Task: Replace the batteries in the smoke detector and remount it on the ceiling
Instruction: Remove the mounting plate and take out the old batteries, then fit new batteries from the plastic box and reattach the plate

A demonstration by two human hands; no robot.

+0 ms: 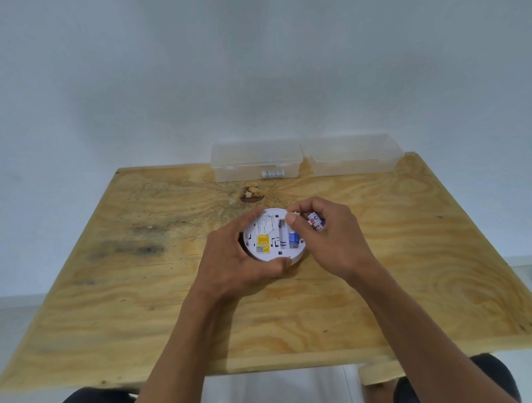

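The round white smoke detector (265, 232) lies back side up at the middle of the wooden table (140, 302), with a yellow label and an open battery bay showing. One blue and white battery (293, 237) sits in the bay. My left hand (231, 262) grips the detector's left and near rim. My right hand (329, 238) holds a white, red and blue battery (315, 221) in its curled fingers, while its thumb and forefinger reach over the top of the bay.
Two clear plastic boxes stand side by side at the table's far edge, the left box (256, 160) with a few white batteries (273, 174) at its front wall, the right box (353, 155) looking empty. A pale wall rises behind. My knees show below the near edge.
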